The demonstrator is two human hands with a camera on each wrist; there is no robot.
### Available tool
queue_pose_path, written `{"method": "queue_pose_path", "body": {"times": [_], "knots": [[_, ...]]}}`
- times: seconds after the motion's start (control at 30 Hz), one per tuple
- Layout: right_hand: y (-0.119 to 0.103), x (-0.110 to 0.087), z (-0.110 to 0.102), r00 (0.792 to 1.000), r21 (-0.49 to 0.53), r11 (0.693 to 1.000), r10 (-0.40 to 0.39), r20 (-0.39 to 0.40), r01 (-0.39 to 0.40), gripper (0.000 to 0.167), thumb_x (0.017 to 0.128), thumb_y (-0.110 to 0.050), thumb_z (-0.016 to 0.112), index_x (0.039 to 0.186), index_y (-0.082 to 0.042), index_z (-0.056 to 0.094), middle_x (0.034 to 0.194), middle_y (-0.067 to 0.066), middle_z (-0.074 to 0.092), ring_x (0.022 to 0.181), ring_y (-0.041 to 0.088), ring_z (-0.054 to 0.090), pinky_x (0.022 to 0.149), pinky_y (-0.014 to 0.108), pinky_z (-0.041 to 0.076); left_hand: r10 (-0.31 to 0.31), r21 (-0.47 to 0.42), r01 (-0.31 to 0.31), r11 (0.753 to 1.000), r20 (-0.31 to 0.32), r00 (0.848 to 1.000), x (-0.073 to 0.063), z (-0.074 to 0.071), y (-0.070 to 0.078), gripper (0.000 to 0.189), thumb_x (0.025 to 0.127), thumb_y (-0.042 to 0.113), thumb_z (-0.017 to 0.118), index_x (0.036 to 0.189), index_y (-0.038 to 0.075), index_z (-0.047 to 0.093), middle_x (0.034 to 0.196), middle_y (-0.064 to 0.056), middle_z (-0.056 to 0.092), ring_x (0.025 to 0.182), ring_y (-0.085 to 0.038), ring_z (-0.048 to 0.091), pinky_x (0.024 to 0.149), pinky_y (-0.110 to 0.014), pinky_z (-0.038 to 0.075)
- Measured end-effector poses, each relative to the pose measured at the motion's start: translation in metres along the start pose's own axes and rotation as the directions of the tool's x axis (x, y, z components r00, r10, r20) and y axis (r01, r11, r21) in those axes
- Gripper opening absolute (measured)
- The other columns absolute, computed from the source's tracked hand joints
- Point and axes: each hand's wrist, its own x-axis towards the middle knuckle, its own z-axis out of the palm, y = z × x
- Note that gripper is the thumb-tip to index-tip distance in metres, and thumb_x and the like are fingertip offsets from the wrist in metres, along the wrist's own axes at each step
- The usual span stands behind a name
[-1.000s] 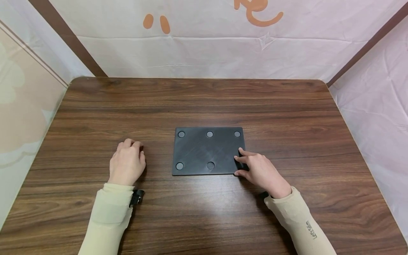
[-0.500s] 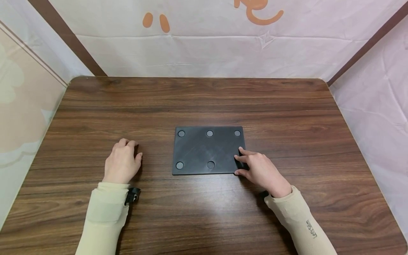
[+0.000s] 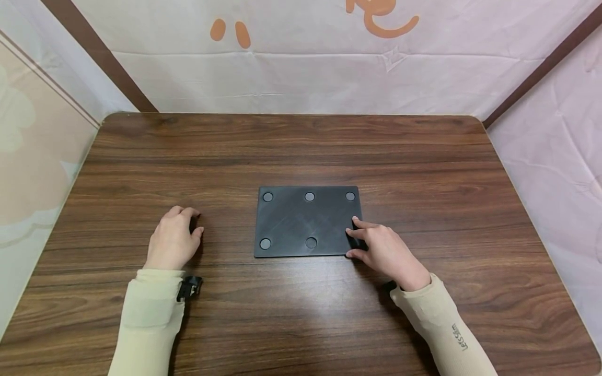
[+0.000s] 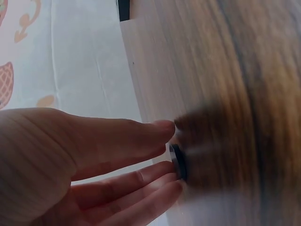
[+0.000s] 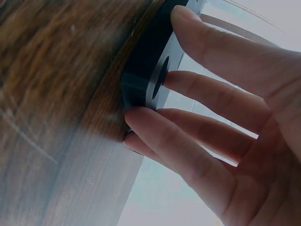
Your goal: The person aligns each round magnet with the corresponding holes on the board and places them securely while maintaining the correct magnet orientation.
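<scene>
A black rectangular plate (image 3: pixel 308 222) with round spots near its edges lies flat in mid-table. Most visible spots are grey; the near-middle one (image 3: pixel 311 243) looks darker. My right hand (image 3: pixel 386 253) grips its near right corner, thumb on the near edge. In the right wrist view, one fingertip touches a dark oval spot (image 5: pixel 161 77) at that corner. Left of the plate, my left hand (image 3: pixel 171 241) hovers low with thumb and fingers apart. A small dark disc (image 4: pixel 178 162) lies on the table by its fingertips; the thumb is clear of it.
The brown wood-grain table (image 3: pixel 301 151) has rounded far corners. White printed cloth (image 3: pixel 301 78) hangs behind it and along both sides. Each wrist carries a small black device, one plainly visible at the left cuff (image 3: pixel 190 288).
My left hand has moved left, away from the plate, and the gap between its thumb and fingers has widened. The right hand and the plate stay in place.
</scene>
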Motion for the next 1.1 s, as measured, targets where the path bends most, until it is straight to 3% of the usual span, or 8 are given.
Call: {"method": "queue_pose_path", "body": {"times": [0.73,1.1], "knots": [[-0.0002,-0.0007,0.0000,1.000,0.005,1.000,0.006,-0.004,-0.006,0.047,0.078,-0.021,0.080,0.118,0.000,0.068,0.132,0.024,0.056,0.107,0.037,0.064,0.082,0.044,0.056,0.020,-0.013,-0.021,1.000,-0.031,0.999,-0.0011,-0.0004,-0.0056,0.024,0.086,-0.001,0.064,0.107,-0.010,0.062,0.096,-0.025,0.059,0.085,-0.043,0.060,0.071,-0.056,0.048],[0.0000,-0.0008,0.0003,1.000,0.013,1.000,0.010,0.006,-0.010,0.046,0.079,-0.021,0.079,0.119,-0.001,0.068,0.133,0.024,0.055,0.105,0.036,0.065,0.081,0.043,0.056,0.005,-0.004,-0.006,1.000,-0.017,1.000,-0.0007,-0.0007,-0.0038,0.022,0.086,0.000,0.062,0.106,-0.009,0.061,0.097,-0.025,0.058,0.085,-0.043,0.059,0.071,-0.056,0.048]]}}
